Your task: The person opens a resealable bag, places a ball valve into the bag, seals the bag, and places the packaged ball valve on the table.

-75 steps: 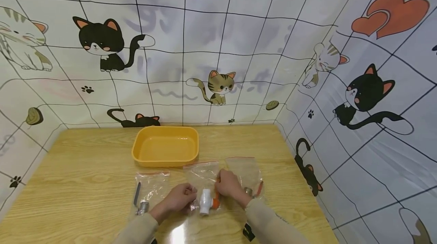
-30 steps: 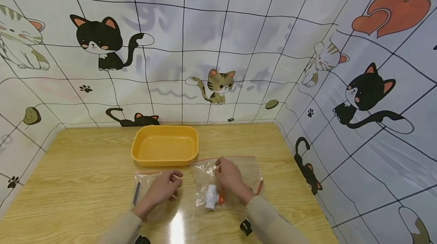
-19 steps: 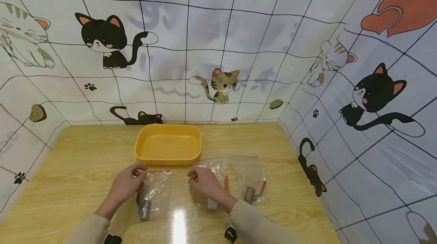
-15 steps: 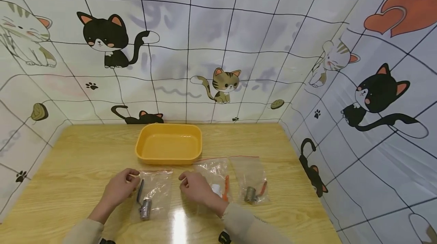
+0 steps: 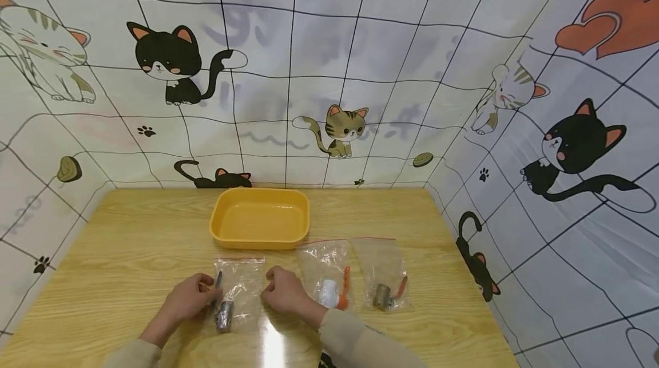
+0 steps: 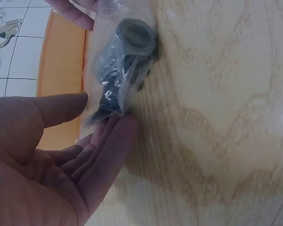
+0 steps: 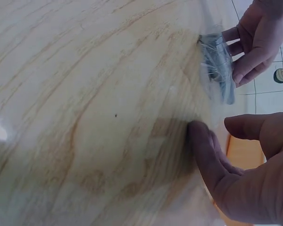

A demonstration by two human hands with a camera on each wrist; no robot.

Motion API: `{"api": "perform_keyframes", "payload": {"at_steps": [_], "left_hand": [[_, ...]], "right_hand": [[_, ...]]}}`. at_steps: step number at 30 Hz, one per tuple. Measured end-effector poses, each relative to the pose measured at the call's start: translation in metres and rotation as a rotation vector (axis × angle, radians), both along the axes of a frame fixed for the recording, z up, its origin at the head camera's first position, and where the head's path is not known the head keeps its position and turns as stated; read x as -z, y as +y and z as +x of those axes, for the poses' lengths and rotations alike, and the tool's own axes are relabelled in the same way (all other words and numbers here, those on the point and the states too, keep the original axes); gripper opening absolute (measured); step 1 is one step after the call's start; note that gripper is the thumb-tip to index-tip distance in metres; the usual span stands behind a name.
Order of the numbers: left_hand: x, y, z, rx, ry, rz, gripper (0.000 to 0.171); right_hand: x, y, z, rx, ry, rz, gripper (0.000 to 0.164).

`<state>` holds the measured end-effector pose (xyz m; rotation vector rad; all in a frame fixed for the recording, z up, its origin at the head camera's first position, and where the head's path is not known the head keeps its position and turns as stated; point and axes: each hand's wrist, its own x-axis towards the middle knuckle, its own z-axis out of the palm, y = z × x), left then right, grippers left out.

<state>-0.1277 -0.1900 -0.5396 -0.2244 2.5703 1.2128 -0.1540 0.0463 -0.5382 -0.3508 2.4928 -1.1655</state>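
A clear zip bag point(image 5: 247, 282) with a red seal line lies on the wooden table, holding a metal ball valve point(image 5: 224, 316) with a dark lever. At its left edge is my left hand point(image 5: 188, 299); in the left wrist view the fingertips point(image 6: 125, 123) are right at the bagged valve's lever end, with the thumb apart from them. My right hand point(image 5: 288, 292) is by the bag's right edge. In the right wrist view its fingertips point(image 7: 198, 128) rest at the tabletop, thumb spread away, nothing between.
Right of my hands lie two more zip bags: one with a white plastic valve point(image 5: 328, 293) with an orange handle, one with a metal valve point(image 5: 382, 296) with a red handle. Behind stands a yellow tray point(image 5: 259, 244). A cat-print curtain point(image 5: 257, 99) surrounds the wooden table point(image 5: 139, 230).
My right hand has left the middle bag and moved left to the left bag's right side. My left hand has moved from the middle bag to the left bag's left edge.
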Motion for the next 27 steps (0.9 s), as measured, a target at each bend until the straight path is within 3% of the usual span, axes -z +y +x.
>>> {"api": "perform_keyframes", "payload": {"at_steps": [13, 16, 21, 24, 27], "left_hand": [[0.006, -0.003, -0.001, -0.037, -0.001, 0.027, 0.031], [0.006, 0.0, -0.001, -0.034, 0.012, 0.062, 0.028], [0.005, 0.009, -0.003, -0.044, -0.007, 0.241, 0.03], [0.005, 0.017, -0.003, -0.034, -0.023, 0.326, 0.031], [0.006, 0.027, -0.003, -0.02, -0.032, 0.365, 0.031]], "right_hand": [[0.013, -0.015, 0.001, 0.162, -0.213, -0.294, 0.023], [0.009, -0.012, 0.0, 0.146, -0.176, -0.251, 0.019], [0.0, -0.002, -0.005, 0.094, -0.094, -0.173, 0.021], [-0.004, 0.006, -0.008, 0.089, -0.14, -0.2, 0.023], [-0.006, 0.015, -0.01, 0.074, -0.128, -0.166, 0.025]]}}
